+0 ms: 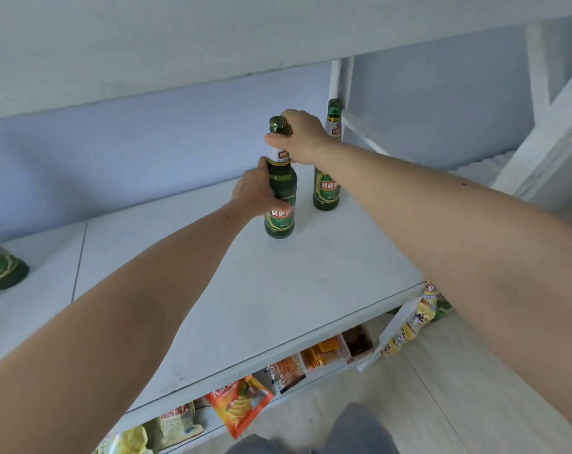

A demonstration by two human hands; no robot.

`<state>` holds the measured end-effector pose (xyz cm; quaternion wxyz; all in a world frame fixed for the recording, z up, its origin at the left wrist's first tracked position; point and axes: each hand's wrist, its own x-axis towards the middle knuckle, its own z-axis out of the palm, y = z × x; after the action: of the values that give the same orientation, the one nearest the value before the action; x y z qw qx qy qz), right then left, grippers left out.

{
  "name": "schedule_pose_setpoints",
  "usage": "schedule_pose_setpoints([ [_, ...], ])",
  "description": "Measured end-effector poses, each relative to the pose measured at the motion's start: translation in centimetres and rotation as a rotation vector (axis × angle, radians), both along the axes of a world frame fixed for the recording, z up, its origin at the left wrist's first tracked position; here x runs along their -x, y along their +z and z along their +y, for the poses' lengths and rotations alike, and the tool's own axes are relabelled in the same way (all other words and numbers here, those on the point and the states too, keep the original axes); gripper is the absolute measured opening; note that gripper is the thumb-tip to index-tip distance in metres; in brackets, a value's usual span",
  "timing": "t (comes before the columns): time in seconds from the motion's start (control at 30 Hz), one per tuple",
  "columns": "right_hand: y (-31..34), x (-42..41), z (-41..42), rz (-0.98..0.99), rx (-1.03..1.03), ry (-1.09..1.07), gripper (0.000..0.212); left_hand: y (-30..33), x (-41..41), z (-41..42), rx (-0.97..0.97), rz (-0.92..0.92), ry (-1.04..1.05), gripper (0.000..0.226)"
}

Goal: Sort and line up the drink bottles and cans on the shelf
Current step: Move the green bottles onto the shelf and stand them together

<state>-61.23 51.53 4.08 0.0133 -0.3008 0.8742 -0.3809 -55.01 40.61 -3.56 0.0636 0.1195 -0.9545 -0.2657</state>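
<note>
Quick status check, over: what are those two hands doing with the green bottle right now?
Left hand grips bottle body; right hand grips its neck. Bottle upright on shelf. Second bottle stands behind-right, apart. Nothing blocking.

Head view, down onto shelf (278, 306)

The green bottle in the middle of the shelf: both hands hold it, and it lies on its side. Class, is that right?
Not quite. The head view shows the green bottle standing upright on the shelf, left hand on its body, right hand at its neck.
</note>
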Motion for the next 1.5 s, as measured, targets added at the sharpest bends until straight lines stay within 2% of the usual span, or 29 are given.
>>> schedule_pose_setpoints([
  [0.43, -1.2, 7.1, -0.8, 0.057, -0.071, 0.057, 0.027, -1.8, 6.7, 1.3, -0.019, 0.062, 0.170, 0.080],
  [0.7, -1.3, 8.5, -0.4, -0.028, -0.072, 0.085, 0.038, -2.7, 8.3, 1.9, -0.005, 0.037, 0.217, 0.082],
  [0.87, -1.2, 8.6, -0.7, -0.023, -0.094, 0.074, 0.026, -2.6, 8.7, 1.9, -0.006, 0.016, 0.224, 0.085],
  [1.0, -1.0, 8.7, -0.4, -0.016, -0.081, 0.073, 0.047, -2.8, 8.5, 2.3, 0.030, 0.013, 0.238, 0.086],
  [1.27, -0.6, 7.8, 0.2, 0.061, -0.104, 0.117, 0.057, -1.8, 7.5, 2.8, 0.104, -0.030, 0.295, 0.087],
  [1.5, -0.1, 6.5, 1.1, 0.234, -0.112, 0.077, 0.067, -1.0, 5.1, 2.9, 0.223, -0.061, 0.292, 0.079],
])
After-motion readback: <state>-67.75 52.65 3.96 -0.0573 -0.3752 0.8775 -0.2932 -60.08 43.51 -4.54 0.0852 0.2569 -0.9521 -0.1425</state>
